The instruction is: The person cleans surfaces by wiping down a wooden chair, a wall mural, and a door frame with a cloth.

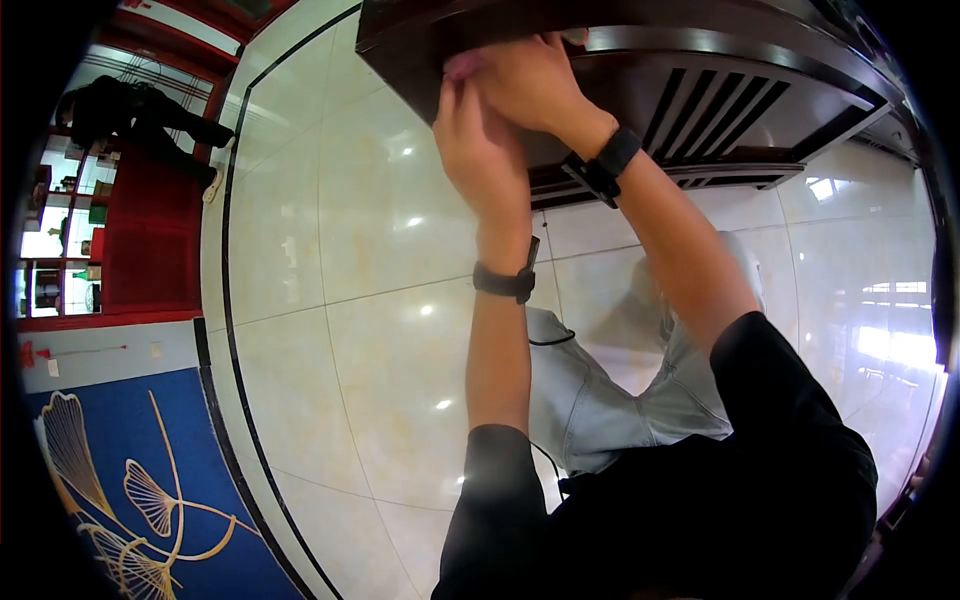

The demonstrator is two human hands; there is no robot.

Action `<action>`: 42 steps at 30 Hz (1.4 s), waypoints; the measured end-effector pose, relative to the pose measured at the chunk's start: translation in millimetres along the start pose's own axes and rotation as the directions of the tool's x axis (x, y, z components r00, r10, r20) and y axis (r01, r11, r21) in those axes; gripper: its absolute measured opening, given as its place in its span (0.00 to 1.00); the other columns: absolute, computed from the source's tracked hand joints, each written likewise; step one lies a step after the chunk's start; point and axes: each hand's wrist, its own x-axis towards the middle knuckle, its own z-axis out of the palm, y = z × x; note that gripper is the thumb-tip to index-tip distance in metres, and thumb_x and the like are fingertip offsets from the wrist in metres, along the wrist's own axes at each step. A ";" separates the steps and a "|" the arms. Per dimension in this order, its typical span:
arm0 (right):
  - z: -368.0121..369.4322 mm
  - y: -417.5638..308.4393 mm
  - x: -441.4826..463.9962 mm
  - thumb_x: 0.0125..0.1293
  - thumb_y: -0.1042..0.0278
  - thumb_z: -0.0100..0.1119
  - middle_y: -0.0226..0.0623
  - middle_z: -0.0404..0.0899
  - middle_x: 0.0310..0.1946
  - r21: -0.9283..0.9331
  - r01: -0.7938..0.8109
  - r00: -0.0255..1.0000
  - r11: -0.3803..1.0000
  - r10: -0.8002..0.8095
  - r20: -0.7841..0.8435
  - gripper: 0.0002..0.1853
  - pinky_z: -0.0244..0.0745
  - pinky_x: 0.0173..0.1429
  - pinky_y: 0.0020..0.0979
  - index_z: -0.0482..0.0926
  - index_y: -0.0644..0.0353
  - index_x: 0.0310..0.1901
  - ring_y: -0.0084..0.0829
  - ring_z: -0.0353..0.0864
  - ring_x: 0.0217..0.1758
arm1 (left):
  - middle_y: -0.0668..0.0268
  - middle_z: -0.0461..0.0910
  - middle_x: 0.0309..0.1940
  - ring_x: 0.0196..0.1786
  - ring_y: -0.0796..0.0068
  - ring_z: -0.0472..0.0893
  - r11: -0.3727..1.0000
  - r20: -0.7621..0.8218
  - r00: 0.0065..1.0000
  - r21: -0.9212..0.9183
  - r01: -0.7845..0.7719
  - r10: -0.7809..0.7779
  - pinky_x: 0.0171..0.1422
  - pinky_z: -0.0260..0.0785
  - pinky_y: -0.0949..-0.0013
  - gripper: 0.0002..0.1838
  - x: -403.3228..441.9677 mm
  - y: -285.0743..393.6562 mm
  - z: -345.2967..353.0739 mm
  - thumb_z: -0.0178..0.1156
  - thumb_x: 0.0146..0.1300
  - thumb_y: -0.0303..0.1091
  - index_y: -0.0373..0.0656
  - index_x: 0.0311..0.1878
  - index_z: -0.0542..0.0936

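Note:
A dark wooden piece of furniture with a slatted panel fills the top of the view. My left hand reaches up to its near corner, fingers pressed together beside a small pinkish patch too unclear to name. Over and to the right of it, my right hand is bent against the same wooden part, its fingers curled and partly hidden. The two hands touch or overlap. What they hold, if anything, cannot be made out. Both wrists wear black bands.
Glossy pale floor tiles lie below, with my grey-trousered legs on them. At the upper left a person in black is near red shelves holding small items. A blue patterned panel is at the lower left.

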 end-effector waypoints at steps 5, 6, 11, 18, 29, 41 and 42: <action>-34.0 -0.4 -48.9 0.54 0.77 0.62 0.42 0.76 0.59 0.314 0.256 0.966 0.914 -0.255 -0.044 0.13 0.65 0.69 0.48 0.83 0.60 0.43 0.47 0.70 0.66 | 0.54 0.79 0.59 0.56 0.54 0.79 0.988 -0.007 0.992 -0.095 0.123 -0.124 0.58 0.73 0.60 0.14 -40.0 -3.7 -2.1 0.63 0.57 0.17 0.38 0.47 0.76; -29.3 -3.6 -70.6 0.55 0.77 0.62 0.42 0.76 0.58 0.383 0.102 0.994 0.918 -0.081 -0.071 0.13 0.68 0.67 0.45 0.83 0.60 0.43 0.47 0.71 0.64 | 0.54 0.78 0.59 0.54 0.57 0.81 0.989 0.051 0.993 -0.099 0.113 -0.109 0.55 0.76 0.63 0.15 -49.0 -4.1 -5.1 0.63 0.57 0.17 0.36 0.48 0.76; 7.6 6.0 -113.4 0.55 0.79 0.63 0.43 0.78 0.52 0.532 -0.273 0.917 0.802 0.383 -0.107 0.16 0.74 0.60 0.39 0.81 0.60 0.47 0.47 0.74 0.58 | 0.55 0.78 0.56 0.53 0.59 0.81 0.981 0.224 0.968 -0.129 0.147 -0.115 0.54 0.78 0.64 0.21 -57.7 -11.7 21.9 0.61 0.58 0.16 0.38 0.56 0.75; 11.6 76.1 -118.1 0.47 0.85 0.67 0.40 0.78 0.48 0.286 -0.193 0.854 0.939 0.304 -0.422 0.18 0.76 0.52 0.33 0.80 0.61 0.43 0.42 0.78 0.49 | 0.59 0.78 0.49 0.53 0.56 0.77 0.980 0.146 0.989 -0.197 0.015 0.015 0.56 0.71 0.60 0.19 -63.9 -4.8 98.1 0.62 0.59 0.18 0.44 0.54 0.79; 74.7 97.6 -183.7 0.48 0.81 0.67 0.40 0.76 0.43 0.260 -0.333 0.823 0.906 0.414 -0.389 0.15 0.75 0.48 0.35 0.80 0.60 0.40 0.42 0.76 0.45 | 0.57 0.75 0.46 0.48 0.54 0.78 0.991 0.206 0.975 -0.083 0.101 -0.082 0.50 0.74 0.60 0.15 -131.5 -56.8 119.2 0.64 0.54 0.19 0.40 0.45 0.81; 140.0 105.0 -260.9 0.54 0.77 0.64 0.38 0.77 0.40 0.212 -0.570 0.821 0.794 0.560 0.112 0.13 0.76 0.49 0.40 0.84 0.57 0.42 0.44 0.76 0.46 | 0.57 0.82 0.45 0.46 0.55 0.82 0.931 0.391 0.845 0.182 0.317 -0.364 0.46 0.75 0.62 0.13 -226.3 -133.5 122.3 0.58 0.61 0.24 0.41 0.50 0.80; 136.8 111.2 -261.9 0.54 0.77 0.63 0.39 0.77 0.40 0.182 -0.579 0.815 0.794 0.570 0.107 0.12 0.76 0.49 0.40 0.84 0.58 0.42 0.45 0.76 0.46 | 0.58 0.82 0.46 0.46 0.57 0.82 0.908 0.325 0.847 0.164 0.386 -0.419 0.47 0.76 0.62 0.14 -229.3 -122.4 130.8 0.57 0.62 0.23 0.42 0.51 0.81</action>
